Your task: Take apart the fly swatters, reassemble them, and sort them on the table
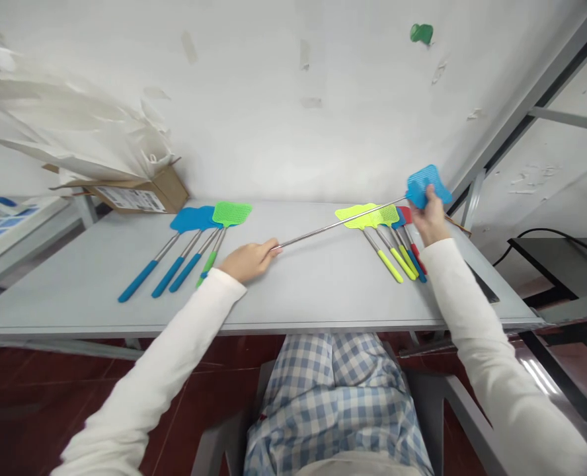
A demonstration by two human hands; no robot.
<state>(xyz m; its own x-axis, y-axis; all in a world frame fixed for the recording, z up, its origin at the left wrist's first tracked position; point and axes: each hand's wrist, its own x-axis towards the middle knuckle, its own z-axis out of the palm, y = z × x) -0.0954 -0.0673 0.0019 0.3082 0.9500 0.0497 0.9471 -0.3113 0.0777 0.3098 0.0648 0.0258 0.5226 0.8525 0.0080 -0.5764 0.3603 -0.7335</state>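
Observation:
A blue fly swatter point(419, 184) with a long, extended metal rod is stretched between my two hands above the table. My left hand point(250, 260) is closed around its handle end, and the grip itself is hidden in the fist. At the other end, my right hand point(431, 217) pinches the blue swatter head. Under the rod on the right lie yellow fly swatters point(383, 254), with a blue one point(417, 261) and a red one point(408, 218) partly covered. Left of my left hand lie several blue fly swatters point(167, 274) and a green one point(231, 213), all with shorter rods.
An opened cardboard box point(167, 192) with white packing material stands at the table's back left. The grey table point(293, 304) meets a white wall behind. A metal frame point(476, 192) rises at the right, near a dark flat object point(484, 284) on the table edge.

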